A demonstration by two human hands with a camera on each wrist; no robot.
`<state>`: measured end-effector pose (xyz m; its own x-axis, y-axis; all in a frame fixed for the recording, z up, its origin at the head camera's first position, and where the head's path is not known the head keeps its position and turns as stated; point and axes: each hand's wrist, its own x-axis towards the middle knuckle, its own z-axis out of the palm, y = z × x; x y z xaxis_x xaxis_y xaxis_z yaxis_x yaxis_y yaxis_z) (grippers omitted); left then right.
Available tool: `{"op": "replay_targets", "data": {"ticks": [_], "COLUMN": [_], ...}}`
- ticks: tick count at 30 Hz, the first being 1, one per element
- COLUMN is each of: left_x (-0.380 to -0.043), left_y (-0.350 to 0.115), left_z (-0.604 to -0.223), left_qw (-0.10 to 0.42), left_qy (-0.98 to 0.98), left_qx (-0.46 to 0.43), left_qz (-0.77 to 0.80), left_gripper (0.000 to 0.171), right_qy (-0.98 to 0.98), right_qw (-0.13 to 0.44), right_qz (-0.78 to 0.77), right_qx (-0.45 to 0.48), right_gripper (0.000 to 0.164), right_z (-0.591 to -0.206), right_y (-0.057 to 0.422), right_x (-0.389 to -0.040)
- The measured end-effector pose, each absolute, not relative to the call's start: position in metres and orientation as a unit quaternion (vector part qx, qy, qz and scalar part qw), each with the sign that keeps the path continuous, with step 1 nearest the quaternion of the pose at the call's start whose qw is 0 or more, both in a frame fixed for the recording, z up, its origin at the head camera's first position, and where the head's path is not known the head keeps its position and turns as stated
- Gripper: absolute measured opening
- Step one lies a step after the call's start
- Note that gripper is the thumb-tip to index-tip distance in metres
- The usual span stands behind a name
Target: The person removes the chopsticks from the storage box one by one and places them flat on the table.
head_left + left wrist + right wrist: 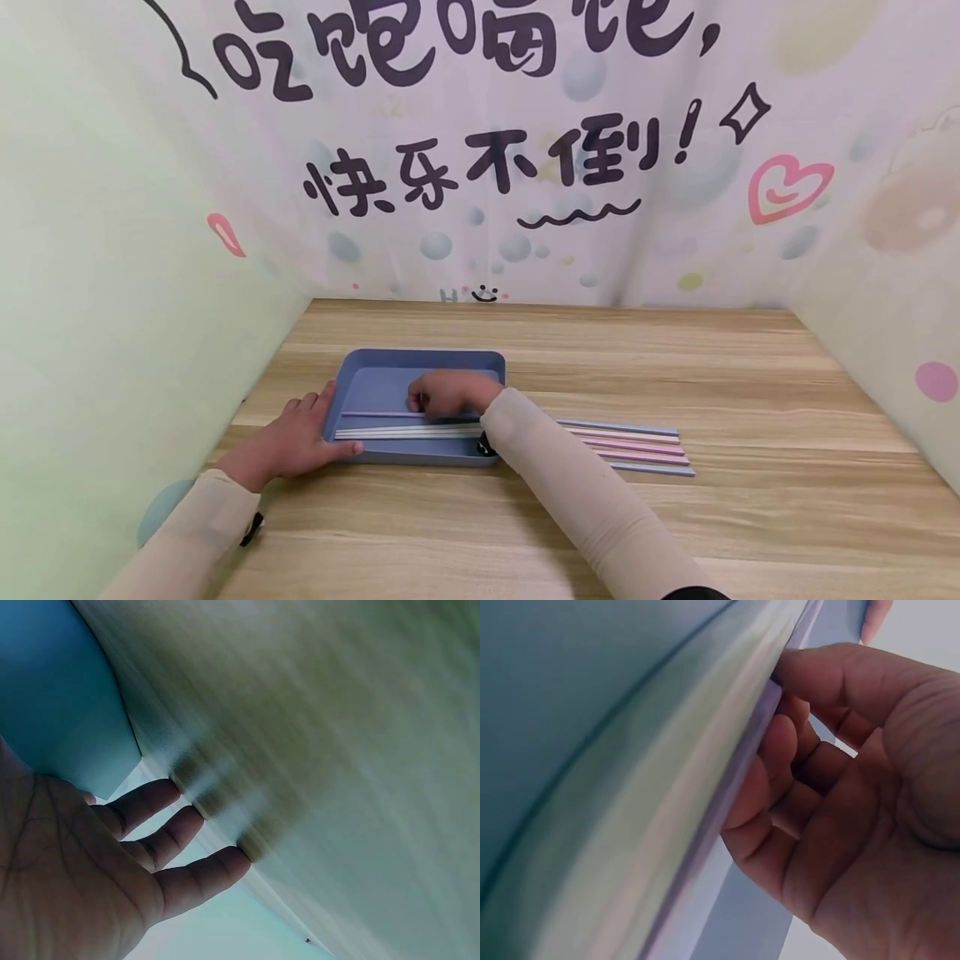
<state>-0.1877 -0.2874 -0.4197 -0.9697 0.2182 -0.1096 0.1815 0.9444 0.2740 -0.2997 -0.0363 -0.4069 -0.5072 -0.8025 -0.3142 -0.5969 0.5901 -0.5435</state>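
Lilac stick is held low inside the blue tray, roughly parallel to the long walls. Contact with the tray floor can't be confirmed. It is pinched between thumb and curled fingers of the right hand, hand reached in from above; the grip is closed, with just that stick seen in it. A fingertip pinch is probably used because the stick is thin and neighbours lie close.

White sticks are laid side by side in the tray, between the lilac one and the near wall. Lengthwise placement is presumably dictated by stick length. Their right ends are hidden by the right sleeve.

Tray's left end is covered by the left hand: fingers extended and spread outside the wall, thumb laid over the near corner, nothing grasped. Likely placed there as a brace against sliding.

Right of the tray, blue, pale orange and pink sticks are lined up on the wood-grain table, probably for easy picking by the right hand. Left ends are blocked by the forearm, so touching the tray or not can't be told. Table is backed by a printed curtain.
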Motion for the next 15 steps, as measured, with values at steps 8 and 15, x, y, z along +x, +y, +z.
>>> {"op": "replay_targets", "data": {"ticks": [8, 15], "left_x": [-0.1890, -0.1877], "left_y": [-0.2880, -0.2879], "left_z": [-0.4194, -0.4199], "left_qw": [0.070, 0.069], "left_qy": [0.983, 0.984], "left_qx": [0.099, 0.096], "left_qz": [0.135, 0.134], "left_gripper": [0.121, 0.121], "right_qy": [0.840, 0.823], "right_qw": [0.281, 0.312], "right_qz": [-0.186, -0.189], "right_qx": [-0.425, -0.435], "right_gripper": [0.020, 0.019], "right_z": [-0.4030, -0.3969], "right_y": [-0.0332, -0.0308], "right_x": [-0.3027, -0.3025]}}
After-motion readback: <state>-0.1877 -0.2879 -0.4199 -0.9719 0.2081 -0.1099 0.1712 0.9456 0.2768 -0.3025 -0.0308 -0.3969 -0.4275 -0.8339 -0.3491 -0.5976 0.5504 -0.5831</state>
